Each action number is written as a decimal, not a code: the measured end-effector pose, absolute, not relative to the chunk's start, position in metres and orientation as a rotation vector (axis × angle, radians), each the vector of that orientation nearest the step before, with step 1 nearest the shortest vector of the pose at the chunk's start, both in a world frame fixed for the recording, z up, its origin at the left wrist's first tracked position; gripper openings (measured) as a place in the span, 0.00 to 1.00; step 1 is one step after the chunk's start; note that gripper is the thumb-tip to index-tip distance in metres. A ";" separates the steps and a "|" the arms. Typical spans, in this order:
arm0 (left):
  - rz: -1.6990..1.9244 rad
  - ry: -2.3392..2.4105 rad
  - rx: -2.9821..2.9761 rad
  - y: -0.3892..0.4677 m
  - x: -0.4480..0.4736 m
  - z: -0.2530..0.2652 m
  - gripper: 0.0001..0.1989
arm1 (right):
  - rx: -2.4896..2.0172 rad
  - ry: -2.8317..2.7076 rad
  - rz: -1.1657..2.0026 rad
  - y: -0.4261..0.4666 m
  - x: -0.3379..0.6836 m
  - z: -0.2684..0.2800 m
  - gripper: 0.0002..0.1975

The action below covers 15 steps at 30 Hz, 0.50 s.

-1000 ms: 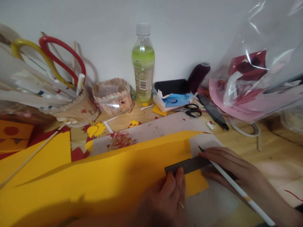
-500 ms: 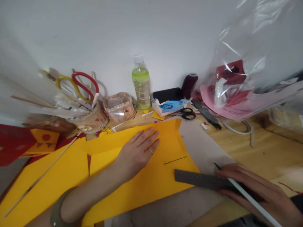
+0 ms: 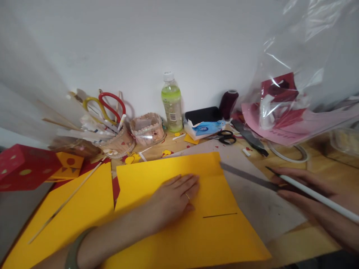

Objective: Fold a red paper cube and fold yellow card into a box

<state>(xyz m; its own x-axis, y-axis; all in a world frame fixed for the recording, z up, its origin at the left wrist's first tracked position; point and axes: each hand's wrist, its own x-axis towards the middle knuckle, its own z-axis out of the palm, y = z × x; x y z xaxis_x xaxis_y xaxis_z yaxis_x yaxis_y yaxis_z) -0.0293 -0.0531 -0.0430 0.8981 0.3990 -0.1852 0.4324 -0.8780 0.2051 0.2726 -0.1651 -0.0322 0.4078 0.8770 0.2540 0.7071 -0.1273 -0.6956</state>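
Note:
My left hand [image 3: 176, 196] lies flat on a large sheet of yellow paper [image 3: 224, 243], fingers stretched toward the upper right. A short dark line [image 3: 220, 215] is drawn on the sheet to the right of this hand. Between the fingers of my right hand [image 3: 308, 190] is a white pen [image 3: 319, 196] with its dark tip pointing up and left. The same hand also grips a grey ruler [image 3: 246, 174], whose far end reaches the sheet's right edge. Part of the ruler is hidden by the fingers.
Another yellow sheet [image 3: 64, 216] with a thin stick [image 3: 67, 200] on it lies left, near a red box [image 3: 26, 166]. Along the wall stand a pen holder [image 3: 119, 145], a small basket [image 3: 148, 130], a green drink bottle [image 3: 171, 106], black scissors [image 3: 227, 138] and a plastic bag [image 3: 297, 48].
The ruler has swung up and away from the drawn line toward the sheet's upper right edge, with my right hand. The paper's upper flap now lies flatter. The view has shifted slightly.

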 end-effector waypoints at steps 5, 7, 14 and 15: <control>-0.072 1.007 2.466 -0.048 -0.025 -0.031 0.45 | -1.697 -1.678 0.311 -0.134 0.248 -0.042 0.20; -0.058 1.004 2.421 -0.044 -0.024 -0.030 0.49 | -1.656 -1.803 0.199 -0.126 0.249 -0.052 0.19; -0.097 0.824 2.540 -0.036 -0.024 -0.033 0.43 | -1.491 -2.156 0.237 -0.112 0.256 -0.055 0.12; -0.092 0.802 2.550 -0.036 -0.025 -0.034 0.42 | -1.481 -2.170 0.255 -0.111 0.256 -0.053 0.12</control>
